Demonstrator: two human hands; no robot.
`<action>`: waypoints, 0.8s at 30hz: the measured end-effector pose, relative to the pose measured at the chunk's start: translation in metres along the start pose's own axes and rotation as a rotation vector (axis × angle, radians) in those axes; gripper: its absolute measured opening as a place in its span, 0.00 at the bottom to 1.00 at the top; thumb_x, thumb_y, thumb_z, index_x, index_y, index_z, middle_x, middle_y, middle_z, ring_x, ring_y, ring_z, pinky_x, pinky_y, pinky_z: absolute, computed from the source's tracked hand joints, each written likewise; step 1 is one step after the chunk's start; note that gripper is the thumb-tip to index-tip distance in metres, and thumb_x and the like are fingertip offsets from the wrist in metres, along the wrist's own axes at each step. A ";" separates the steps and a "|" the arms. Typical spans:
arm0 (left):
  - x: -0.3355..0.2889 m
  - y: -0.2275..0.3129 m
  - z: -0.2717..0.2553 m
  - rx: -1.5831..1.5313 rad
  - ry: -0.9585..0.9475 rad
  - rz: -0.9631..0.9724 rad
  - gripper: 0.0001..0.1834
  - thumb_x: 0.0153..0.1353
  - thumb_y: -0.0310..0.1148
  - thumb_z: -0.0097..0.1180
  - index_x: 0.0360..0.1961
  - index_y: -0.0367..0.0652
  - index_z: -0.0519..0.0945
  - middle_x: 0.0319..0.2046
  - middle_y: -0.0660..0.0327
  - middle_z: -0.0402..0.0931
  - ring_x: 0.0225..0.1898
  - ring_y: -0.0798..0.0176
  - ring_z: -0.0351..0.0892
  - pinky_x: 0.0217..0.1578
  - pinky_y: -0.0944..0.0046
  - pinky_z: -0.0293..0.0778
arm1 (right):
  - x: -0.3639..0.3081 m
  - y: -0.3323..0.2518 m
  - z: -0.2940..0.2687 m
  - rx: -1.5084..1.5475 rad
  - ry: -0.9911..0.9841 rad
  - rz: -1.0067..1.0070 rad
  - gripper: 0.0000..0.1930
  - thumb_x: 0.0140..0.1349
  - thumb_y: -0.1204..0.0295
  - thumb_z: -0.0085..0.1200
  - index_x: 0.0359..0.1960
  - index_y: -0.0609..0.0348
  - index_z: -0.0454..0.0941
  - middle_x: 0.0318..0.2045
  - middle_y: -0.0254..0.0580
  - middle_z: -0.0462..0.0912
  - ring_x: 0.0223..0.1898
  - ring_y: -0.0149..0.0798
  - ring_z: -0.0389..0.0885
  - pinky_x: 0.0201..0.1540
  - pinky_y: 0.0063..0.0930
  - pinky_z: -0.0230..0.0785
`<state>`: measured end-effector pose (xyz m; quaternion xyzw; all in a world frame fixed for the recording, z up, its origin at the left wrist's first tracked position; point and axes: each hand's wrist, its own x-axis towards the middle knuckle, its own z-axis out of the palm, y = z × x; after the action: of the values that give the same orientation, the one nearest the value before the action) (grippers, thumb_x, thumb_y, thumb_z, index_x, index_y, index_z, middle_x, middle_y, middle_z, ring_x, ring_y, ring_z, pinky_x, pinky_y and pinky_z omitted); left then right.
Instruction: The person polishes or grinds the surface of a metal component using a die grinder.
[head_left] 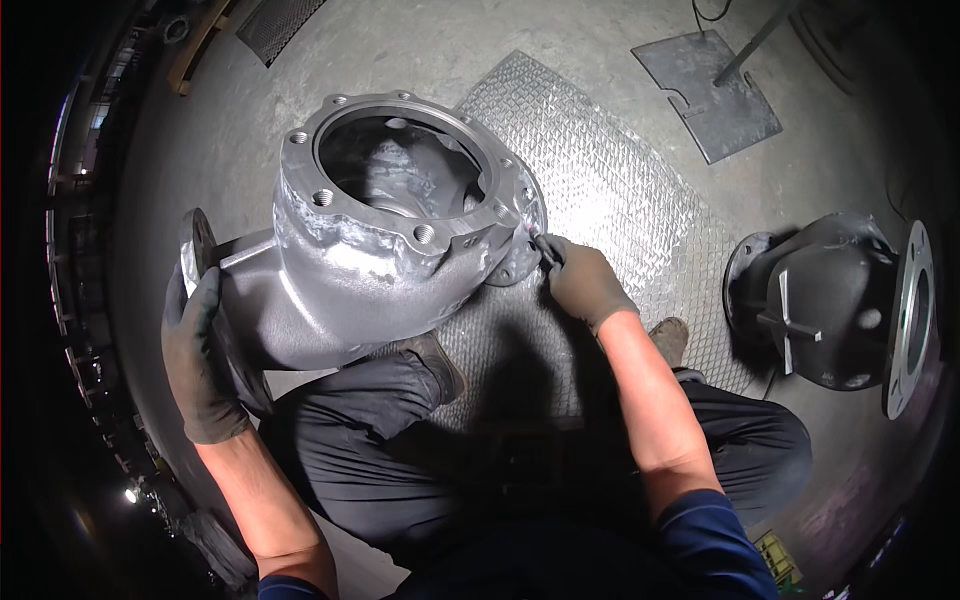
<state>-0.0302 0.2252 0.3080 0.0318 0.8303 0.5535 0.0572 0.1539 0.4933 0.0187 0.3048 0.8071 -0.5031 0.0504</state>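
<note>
A large grey cast-metal valve body point(350, 290) lies in front of me, its wide round opening with threaded holes facing up. My left hand point(200, 360), in a dark work glove, is closed over the edge of its left flange point(203, 240). At the right flange point(515, 265), my gloved right hand point(590, 283) is closed, its fingertips close to the flange rim. A short dark piece point(545, 248) shows at those fingertips, too small to name. The palm side of the right hand is hidden.
Under the casting lies a metal tread plate point(610, 150). A second flanged casting point(830, 310) rests on the floor to my right. Farther off, a flat steel base plate point(705, 95) carries a slanted post point(755, 45). My bent legs point(370, 440) flank the work.
</note>
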 end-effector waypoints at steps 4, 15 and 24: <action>-0.004 0.000 0.004 -0.019 -0.014 0.087 0.34 0.69 0.31 0.62 0.73 0.27 0.70 0.61 0.55 0.78 0.62 0.62 0.75 0.66 0.64 0.65 | 0.001 -0.002 -0.005 -0.090 -0.085 -0.014 0.22 0.67 0.75 0.45 0.59 0.52 0.83 0.47 0.66 0.87 0.52 0.67 0.84 0.59 0.54 0.75; -0.002 0.000 -0.002 0.059 0.000 0.032 0.33 0.72 0.34 0.58 0.73 0.27 0.71 0.70 0.52 0.75 0.71 0.61 0.71 0.74 0.61 0.59 | -0.002 -0.002 -0.020 -0.103 -0.024 -0.096 0.22 0.63 0.75 0.49 0.59 0.54 0.82 0.47 0.64 0.87 0.51 0.65 0.85 0.58 0.53 0.76; 0.001 -0.002 -0.005 0.074 0.004 0.014 0.33 0.71 0.36 0.60 0.73 0.29 0.72 0.67 0.55 0.78 0.69 0.62 0.74 0.71 0.64 0.62 | -0.001 0.000 -0.046 -0.080 -0.061 -0.096 0.19 0.63 0.74 0.50 0.54 0.54 0.84 0.47 0.60 0.88 0.52 0.63 0.85 0.59 0.49 0.75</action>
<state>-0.0315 0.2197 0.3080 0.0386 0.8501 0.5228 0.0507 0.1646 0.5316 0.0413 0.2480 0.8384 -0.4812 0.0633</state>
